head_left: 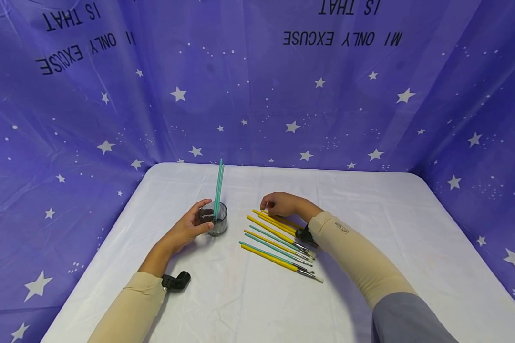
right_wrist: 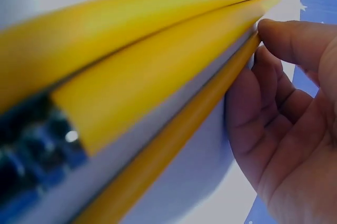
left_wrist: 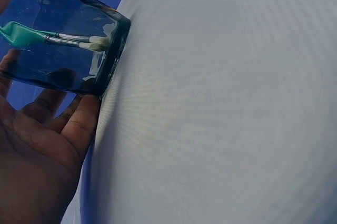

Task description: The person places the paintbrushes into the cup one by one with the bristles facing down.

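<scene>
My left hand (head_left: pixel 181 234) grips a clear drinking glass (head_left: pixel 220 229) that stands on the table, thumb on the near side and fingers behind. Two green-handled paintbrushes (head_left: pixel 219 188) lean in the glass, handles up; their pale bristles (left_wrist: pixel 97 44) are at its bottom in the left wrist view. Over the far end of a brush row, my right hand (head_left: pixel 284 204) pinches the handle end of a thin yellow paintbrush (right_wrist: pixel 181 132) between thumb and fingers. Two thicker yellow paintbrushes (right_wrist: pixel 174 39) lie beside it in the right wrist view. My right forearm hides some brush heads.
Several yellow and green paintbrushes (head_left: pixel 268 255) lie roughly parallel, bristles toward the near right. A white cloth covers the table (head_left: pixel 223 305). Purple star-printed curtains (head_left: pixel 257 95) hang behind and at both sides. Each wrist wears a black camera (head_left: pixel 177 281).
</scene>
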Motion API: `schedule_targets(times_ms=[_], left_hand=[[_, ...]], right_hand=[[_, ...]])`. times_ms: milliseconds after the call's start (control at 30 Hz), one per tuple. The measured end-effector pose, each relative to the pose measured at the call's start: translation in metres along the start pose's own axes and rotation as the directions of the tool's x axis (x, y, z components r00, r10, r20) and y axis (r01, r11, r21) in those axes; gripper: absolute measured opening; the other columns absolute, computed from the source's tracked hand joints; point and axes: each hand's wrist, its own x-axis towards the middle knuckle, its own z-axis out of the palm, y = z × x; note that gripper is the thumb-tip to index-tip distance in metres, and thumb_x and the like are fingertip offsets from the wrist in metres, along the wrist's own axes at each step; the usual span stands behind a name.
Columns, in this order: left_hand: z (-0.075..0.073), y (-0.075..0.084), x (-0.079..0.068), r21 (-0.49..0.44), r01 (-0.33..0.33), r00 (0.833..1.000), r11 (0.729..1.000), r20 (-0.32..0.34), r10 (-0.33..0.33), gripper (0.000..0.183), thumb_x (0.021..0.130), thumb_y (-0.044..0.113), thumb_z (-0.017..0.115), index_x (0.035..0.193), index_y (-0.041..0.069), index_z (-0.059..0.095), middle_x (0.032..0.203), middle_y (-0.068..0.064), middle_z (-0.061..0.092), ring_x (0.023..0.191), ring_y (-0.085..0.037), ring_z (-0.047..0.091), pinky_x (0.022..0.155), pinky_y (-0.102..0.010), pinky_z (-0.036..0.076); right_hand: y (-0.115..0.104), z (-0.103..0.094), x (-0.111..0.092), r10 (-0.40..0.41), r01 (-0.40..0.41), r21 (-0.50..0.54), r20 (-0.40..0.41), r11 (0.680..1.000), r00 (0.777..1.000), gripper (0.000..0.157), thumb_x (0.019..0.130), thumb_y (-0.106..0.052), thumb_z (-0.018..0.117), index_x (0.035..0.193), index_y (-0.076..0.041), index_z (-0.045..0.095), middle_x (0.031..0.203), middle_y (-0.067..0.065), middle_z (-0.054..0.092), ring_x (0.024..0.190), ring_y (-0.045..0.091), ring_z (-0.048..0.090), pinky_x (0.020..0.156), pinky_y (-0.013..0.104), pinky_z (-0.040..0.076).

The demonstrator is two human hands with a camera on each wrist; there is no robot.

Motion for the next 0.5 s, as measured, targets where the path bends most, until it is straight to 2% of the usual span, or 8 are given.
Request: schedule_targets(times_ms=[200,500], left_hand=[[0.0,0.0,0.001,-0.002,0.004,1.0,1.0,0.0,-0.004,0.075,0.093,0.0,0.063,0.154,0.003,0.021,0.139,-0.032,0.043,0.125,-0.041,0.047,0.091,-0.023,0.047],[0.0,-0.001,0.0,-0.005,-0.003,1.0,1.0,0.002,0.003,0.075,0.093,-0.001,0.063,0.155,0.003,0.02,0.138,-0.033,0.043,0.125,-0.041,0.046,0.091,-0.022,0.046]], right_hand=[[-0.002,-0.002,-0.002,0.011,-0.011,0.024,0.004,1.0,1.0,0.018,0.092,0.001,0.062,0.108,-0.005,0.067,0.082,0.004,0.056,0.071,0.016,0.048,0.066,0.027,0.041],[0.0,-0.01,-0.003,0.023,-0.021,0.115,-0.021,0.993,1.0,0.021,0.092,0.003,0.058,0.111,-0.004,0.063,0.096,0.008,0.06,0.068,0.017,0.051,0.06,0.027,0.044]])
